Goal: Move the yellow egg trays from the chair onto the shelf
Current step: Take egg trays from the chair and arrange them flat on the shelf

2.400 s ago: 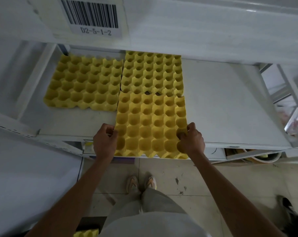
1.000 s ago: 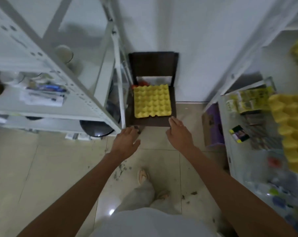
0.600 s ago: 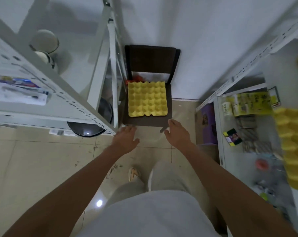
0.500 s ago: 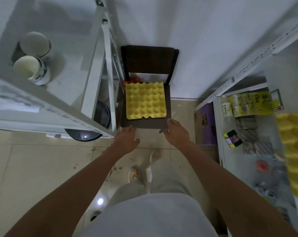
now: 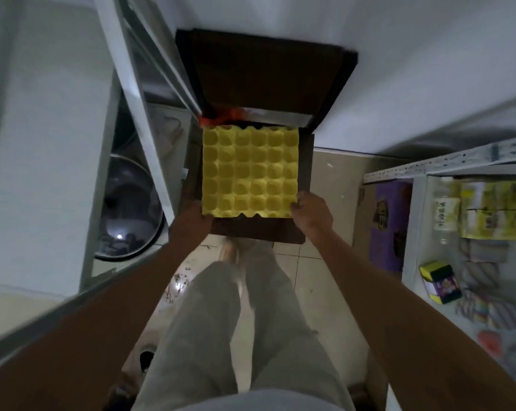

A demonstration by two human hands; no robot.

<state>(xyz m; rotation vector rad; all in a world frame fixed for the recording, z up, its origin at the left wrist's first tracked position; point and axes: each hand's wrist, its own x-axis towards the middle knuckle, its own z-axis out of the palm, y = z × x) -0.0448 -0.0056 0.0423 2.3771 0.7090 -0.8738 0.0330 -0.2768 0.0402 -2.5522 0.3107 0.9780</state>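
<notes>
A yellow egg tray [image 5: 250, 171] lies flat on the seat of a dark brown chair [image 5: 268, 78] against the white wall. My left hand [image 5: 191, 221] is at the tray's near left corner and my right hand [image 5: 311, 216] at its near right corner, fingers touching the edges. Whether the fingers are closed around the tray is unclear. The shelf with the other trays is out of view.
A white metal rack [image 5: 138, 93] stands left of the chair, with a round steel lid [image 5: 126, 209] low beside it. On the right, a shelf unit [image 5: 470, 232] holds packets and small boxes, and a purple box [image 5: 387, 226] stands beneath. My legs fill the tiled floor below.
I turned from the shelf and stepped up to the chair. Both hands moved forward from the air in front of the seat to the tray's near corners.
</notes>
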